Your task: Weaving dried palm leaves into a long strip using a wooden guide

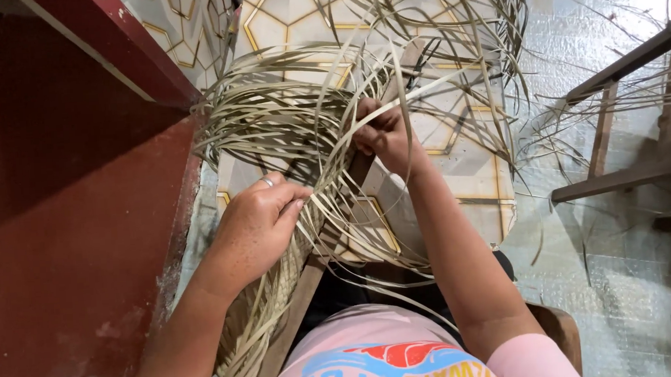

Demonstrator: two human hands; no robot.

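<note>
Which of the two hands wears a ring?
The left hand, lower in view, shows a silver ring on one finger as it grips the pale strips. The right hand, higher up, shows no ring.

Long, thin, pale green-tan leaf strips [301, 114] fan out in loose arcs over the patterned floor. Their near ends join a woven mat section [276, 291], lying across a wooden plank [299, 301].

We see bright glare at the upper right on the pale glossy floor [618, 36], dim shadow over the dark red wall [52, 188], and wide-angle bending at the edges
</note>
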